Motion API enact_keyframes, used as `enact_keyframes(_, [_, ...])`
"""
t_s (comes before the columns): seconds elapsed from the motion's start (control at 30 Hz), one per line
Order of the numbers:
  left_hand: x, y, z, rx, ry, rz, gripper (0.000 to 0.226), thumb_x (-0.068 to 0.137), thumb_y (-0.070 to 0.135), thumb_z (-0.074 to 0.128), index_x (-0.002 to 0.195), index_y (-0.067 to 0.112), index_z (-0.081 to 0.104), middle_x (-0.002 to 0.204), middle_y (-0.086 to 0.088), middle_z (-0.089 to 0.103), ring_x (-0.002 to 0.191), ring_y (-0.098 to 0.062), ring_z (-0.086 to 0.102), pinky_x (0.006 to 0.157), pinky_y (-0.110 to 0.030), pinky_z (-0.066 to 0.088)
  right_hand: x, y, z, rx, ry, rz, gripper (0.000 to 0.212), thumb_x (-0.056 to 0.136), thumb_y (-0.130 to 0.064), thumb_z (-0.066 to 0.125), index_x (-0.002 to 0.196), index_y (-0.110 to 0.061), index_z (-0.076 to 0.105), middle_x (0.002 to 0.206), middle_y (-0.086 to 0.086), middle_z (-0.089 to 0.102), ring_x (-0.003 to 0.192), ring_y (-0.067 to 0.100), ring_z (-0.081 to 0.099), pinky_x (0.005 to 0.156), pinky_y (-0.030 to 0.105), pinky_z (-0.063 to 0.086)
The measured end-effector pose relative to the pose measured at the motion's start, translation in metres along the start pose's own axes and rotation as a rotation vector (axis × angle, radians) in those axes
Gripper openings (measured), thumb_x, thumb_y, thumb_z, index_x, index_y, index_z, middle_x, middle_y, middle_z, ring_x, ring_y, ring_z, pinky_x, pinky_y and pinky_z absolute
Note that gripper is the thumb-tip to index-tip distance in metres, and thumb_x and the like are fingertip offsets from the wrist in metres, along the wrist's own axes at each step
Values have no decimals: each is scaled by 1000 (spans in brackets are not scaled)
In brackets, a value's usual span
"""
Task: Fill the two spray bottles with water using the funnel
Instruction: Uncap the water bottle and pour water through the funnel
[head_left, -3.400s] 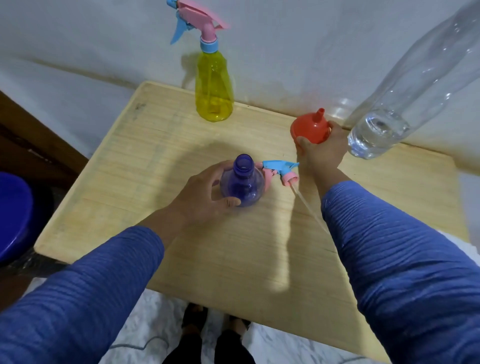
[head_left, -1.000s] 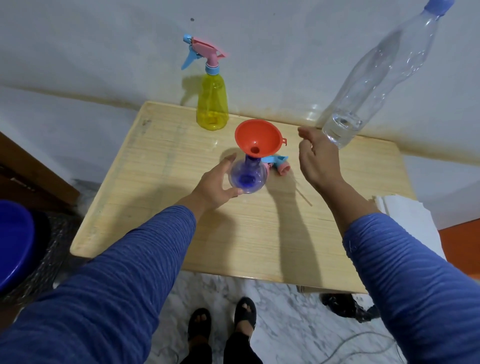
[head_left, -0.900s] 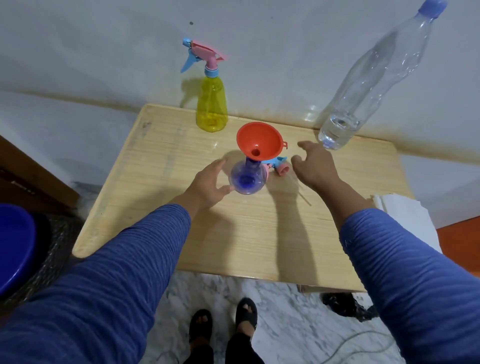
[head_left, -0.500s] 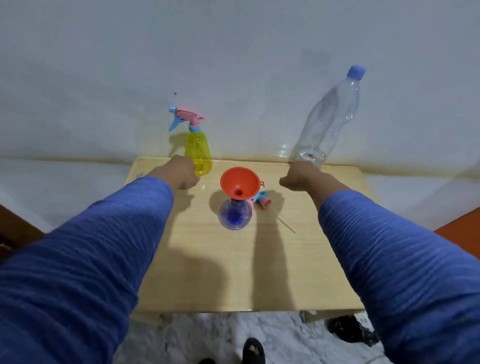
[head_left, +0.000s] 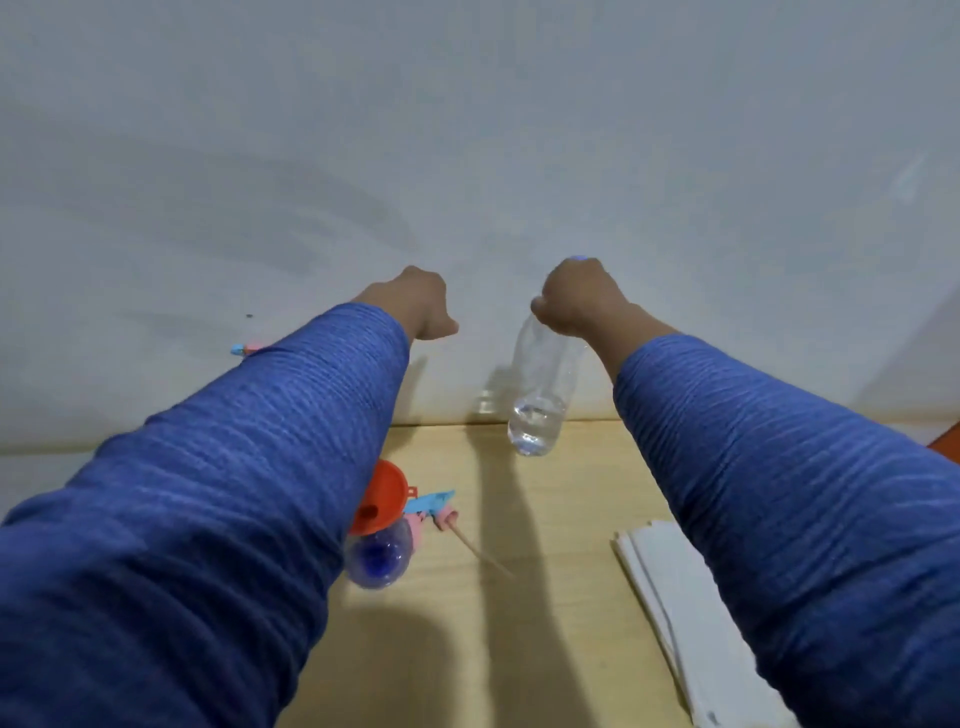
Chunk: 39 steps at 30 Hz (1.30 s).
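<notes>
A tall clear water bottle (head_left: 543, 384) with a little water in its base stands at the back of the wooden table (head_left: 550, 634). My right hand (head_left: 576, 301) is shut around its neck and cap. My left hand (head_left: 423, 304) hovers in the air to the bottle's left, fingers curled, holding nothing I can see. The orange funnel (head_left: 382, 491) sits in the mouth of the blue spray bottle (head_left: 376, 556), partly behind my left sleeve. That bottle's blue-pink spray head (head_left: 431, 506) lies beside it with its tube. Only the trigger tip of the yellow spray bottle (head_left: 244, 349) shows.
A stack of white sheets (head_left: 685, 597) lies beyond the table's right edge. A pale wall (head_left: 467, 156) rises directly behind the table. My two sleeves cover much of the left and right of the view.
The view has tilted upward. My right hand rose from the bottle's base to its top and closed on it. My left hand left the yellow bottle and lifted toward the clear bottle.
</notes>
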<state>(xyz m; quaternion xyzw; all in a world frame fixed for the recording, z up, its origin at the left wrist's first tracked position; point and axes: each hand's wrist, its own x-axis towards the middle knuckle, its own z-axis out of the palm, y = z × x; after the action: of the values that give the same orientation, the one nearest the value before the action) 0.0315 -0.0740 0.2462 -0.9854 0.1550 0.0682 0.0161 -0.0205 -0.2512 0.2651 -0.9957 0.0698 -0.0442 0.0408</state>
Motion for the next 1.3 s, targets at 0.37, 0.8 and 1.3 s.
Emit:
enact_keyframes(0.37, [50, 109, 21, -597, 134, 115, 82, 80, 50, 67, 145, 14, 32, 143, -5, 45, 132, -22, 41, 105, -30, 32, 41, 89, 20, 597, 181, -184, 61, 82, -28, 68, 136, -9, 46, 132, 9, 55, 120, 21, 53, 100, 26, 39])
enact_keyframes(0.8, [52, 132, 64, -985, 238, 19, 98, 62, 47, 83, 142, 21, 32, 143, 2, 44, 129, -14, 44, 102, -23, 35, 55, 99, 58, 892, 217, -181, 29, 84, -37, 64, 104, -16, 66, 92, -4, 67, 91, 13, 62, 82, 23, 47])
enact_keyframes(1.3, [-46, 118, 85, -1091, 242, 130, 95, 59, 44, 85, 140, 22, 39, 136, 4, 50, 123, -9, 49, 104, -37, 44, -60, 74, 47, 871, 270, -116, 28, 84, -37, 66, 102, -15, 68, 85, -6, 64, 92, 13, 63, 84, 26, 50])
